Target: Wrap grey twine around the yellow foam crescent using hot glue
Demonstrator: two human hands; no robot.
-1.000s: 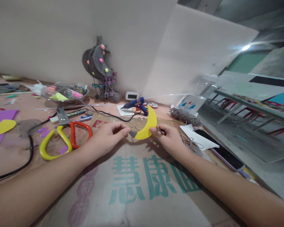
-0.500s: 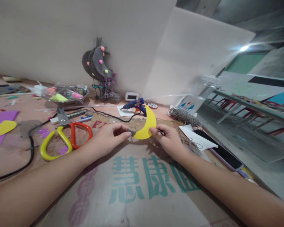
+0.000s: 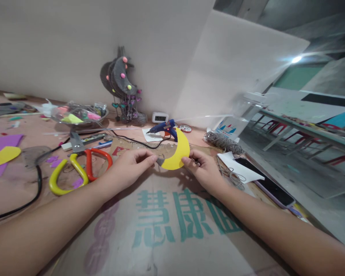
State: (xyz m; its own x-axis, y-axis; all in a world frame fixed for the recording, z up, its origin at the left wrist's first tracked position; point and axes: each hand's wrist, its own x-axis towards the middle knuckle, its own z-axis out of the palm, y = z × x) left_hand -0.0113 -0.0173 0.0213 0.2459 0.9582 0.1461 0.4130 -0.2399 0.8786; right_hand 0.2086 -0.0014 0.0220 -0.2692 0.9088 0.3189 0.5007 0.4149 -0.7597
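Between my hands, above the cardboard, is a yellow crescent moon cutout (image 3: 181, 154). Grey yarn (image 3: 160, 161) covers its lower left tip. My left hand (image 3: 138, 163) pinches at that tip, thumb against fingers. My right hand (image 3: 202, 168) grips the crescent's right edge, thumb on its near face. Something small and dark shows among the right fingers, too little of it to name. Behind the crescent lies a blue glue gun (image 3: 162, 127), its nozzle over a white paper.
Scissors (image 3: 80, 170) with yellow and red handles lie at left. A bowl of bright pieces (image 3: 77, 115) stands behind them. Grey crescent ornaments (image 3: 120, 78) hang on the wall. On the right are a grey yarn skein (image 3: 224, 142) and a phone (image 3: 271, 188). Flattened cardboard (image 3: 126, 249) covers the front.
My left thumb and fingers have shifted slightly left at the grey-wrapped tip. My right hand and the crescent stay almost where they were.
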